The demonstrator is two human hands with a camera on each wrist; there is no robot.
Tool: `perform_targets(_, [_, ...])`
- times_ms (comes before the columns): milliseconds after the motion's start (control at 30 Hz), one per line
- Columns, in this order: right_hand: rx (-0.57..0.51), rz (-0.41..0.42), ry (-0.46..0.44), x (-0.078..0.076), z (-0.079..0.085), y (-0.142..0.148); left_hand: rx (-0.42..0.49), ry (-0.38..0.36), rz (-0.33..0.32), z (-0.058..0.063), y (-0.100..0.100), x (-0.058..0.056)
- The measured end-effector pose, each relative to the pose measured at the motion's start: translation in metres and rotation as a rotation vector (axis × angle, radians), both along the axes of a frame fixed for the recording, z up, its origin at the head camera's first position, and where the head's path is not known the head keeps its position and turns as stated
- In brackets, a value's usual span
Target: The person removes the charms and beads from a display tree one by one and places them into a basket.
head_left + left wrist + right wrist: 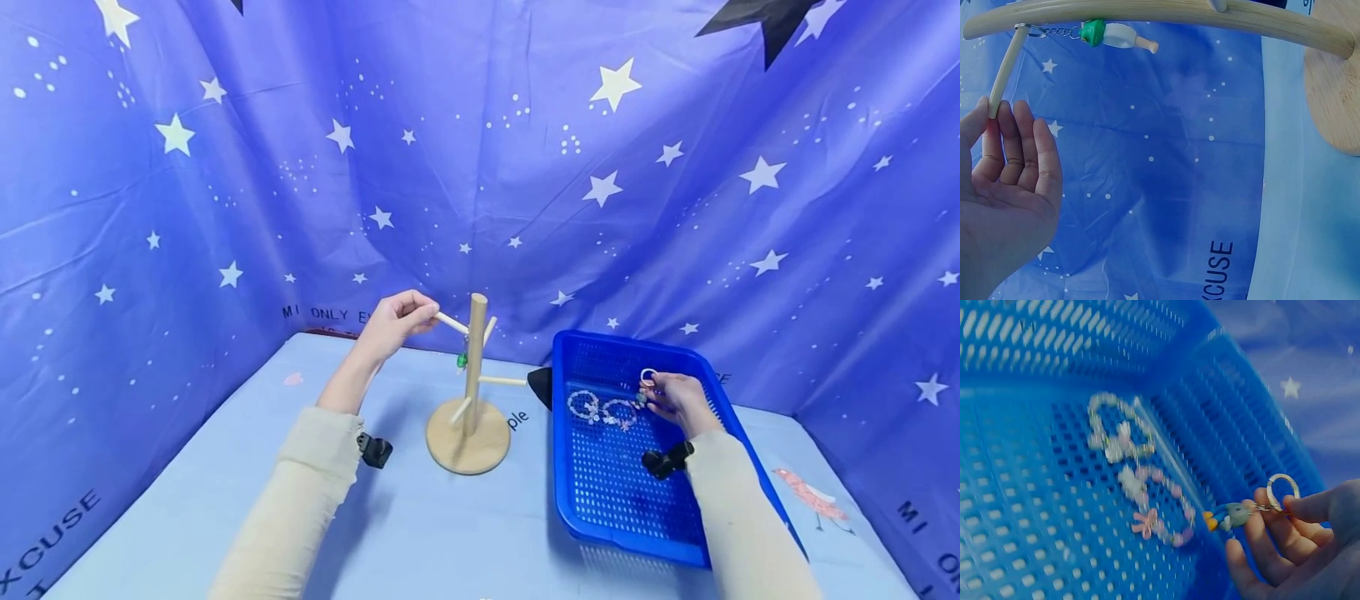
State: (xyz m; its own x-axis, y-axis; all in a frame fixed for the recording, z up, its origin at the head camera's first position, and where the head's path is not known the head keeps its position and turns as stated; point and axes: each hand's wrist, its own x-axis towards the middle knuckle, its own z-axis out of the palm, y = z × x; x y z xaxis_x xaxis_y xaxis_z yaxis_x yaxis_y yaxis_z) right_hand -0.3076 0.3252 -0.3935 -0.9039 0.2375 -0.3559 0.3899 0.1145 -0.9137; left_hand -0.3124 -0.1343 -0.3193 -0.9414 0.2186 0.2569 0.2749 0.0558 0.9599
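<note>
My left hand (397, 323) pinches the tip of the upper left peg (452, 322) on a wooden stand (476, 367) with a round base. From that peg, close to the post, a keychain with a green-topped figure (1092, 32) hangs by its metal ring. Over the blue basket (561, 433), my right hand (678, 398) holds another keychain (1235, 515), its ring between thumb and fingers. That one carries a small grey, blue and yellow figure. Two beaded bracelets, one pale (1104, 400) and one pinkish with a pink bow (1175, 490), lie on the basket's floor.
The stand has other bare pegs, one pointing right (502, 381) toward the basket and one low in front (461, 410). A light blue cloth (420, 533) covers the table. Behind hangs a purple-blue star-printed curtain (480, 150).
</note>
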Motion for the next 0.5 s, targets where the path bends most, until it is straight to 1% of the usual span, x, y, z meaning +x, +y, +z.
perform_targets(167, [0.025,0.057,-0.092,0.0,-0.005,0.01,-0.005,-0.013,0.003,-0.001,0.0,-0.001])
perform_targets(300, [0.033,0.073,-0.103,0.0,-0.01,0.014,0.0,-0.003,0.006,-0.001,0.0,-0.003])
perform_targets(400, [0.046,0.067,-0.1,-0.004,-0.009,0.015,0.014,-0.005,-0.007,0.002,-0.001,-0.005])
perform_targets(500, [0.054,0.062,-0.097,-0.007,-0.009,0.014,0.013,-0.003,-0.005,0.002,-0.002,-0.006])
